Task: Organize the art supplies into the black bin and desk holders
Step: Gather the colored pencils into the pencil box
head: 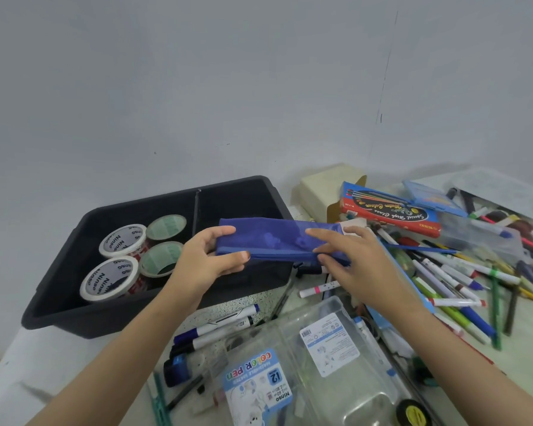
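Note:
A blue mesh pencil pouch point(274, 238) is held level above the right half of the black bin point(74, 315). My left hand point(210, 256) grips its left end, thumb on top and fingers beneath. My right hand point(348, 256) pinches its right end. The bin has a centre divider; its left compartment holds several tape rolls point(120, 244). The right compartment looks dark and mostly hidden by the pouch.
Right of the bin lie a red paintbrush box point(391, 213), a heap of markers and pens point(462, 278), and a beige box point(320, 189). Clear plastic pen packaging point(305, 370) and whiteboard markers point(222, 327) lie in front. A wall stands behind.

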{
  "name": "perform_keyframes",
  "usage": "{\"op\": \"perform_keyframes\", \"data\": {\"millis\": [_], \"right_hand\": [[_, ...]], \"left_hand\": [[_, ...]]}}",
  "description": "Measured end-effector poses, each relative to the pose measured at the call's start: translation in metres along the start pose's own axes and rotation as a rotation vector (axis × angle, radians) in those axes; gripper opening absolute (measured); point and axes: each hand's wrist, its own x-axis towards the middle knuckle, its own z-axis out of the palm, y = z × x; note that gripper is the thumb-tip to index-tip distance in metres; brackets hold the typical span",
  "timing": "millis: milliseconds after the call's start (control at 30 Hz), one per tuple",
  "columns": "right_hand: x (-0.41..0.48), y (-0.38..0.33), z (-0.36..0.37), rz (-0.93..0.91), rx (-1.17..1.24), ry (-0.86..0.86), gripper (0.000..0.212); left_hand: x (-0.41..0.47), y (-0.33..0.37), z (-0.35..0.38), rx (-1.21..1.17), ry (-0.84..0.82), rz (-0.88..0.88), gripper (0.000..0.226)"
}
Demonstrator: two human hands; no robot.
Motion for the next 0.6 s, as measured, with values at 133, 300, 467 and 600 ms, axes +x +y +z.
{"op": "perform_keyframes", "data": {"millis": [133,300,467,600], "right_hand": [[0.008,0.0,-0.005,0.069,0.125,0.097,0.029],[0.019,0.003,-0.018,-0.033,0.03,0.184,0.027],[0.024,0.008,-0.041,-0.018,-0.103,0.153,0.03],[0.015,0.019,-0.057,-0.006,-0.176,0.085,0.04]], "left_hand": [[0.002,0.0,-0.003,0.419,0.078,0.255,0.051],[0.006,0.011,0.001,0.762,0.099,0.844,0.032],[0.021,0.023,0.012,0.823,-0.056,0.874,0.043],[0.022,0.022,0.031,0.794,-0.064,0.86,0.046]]}}
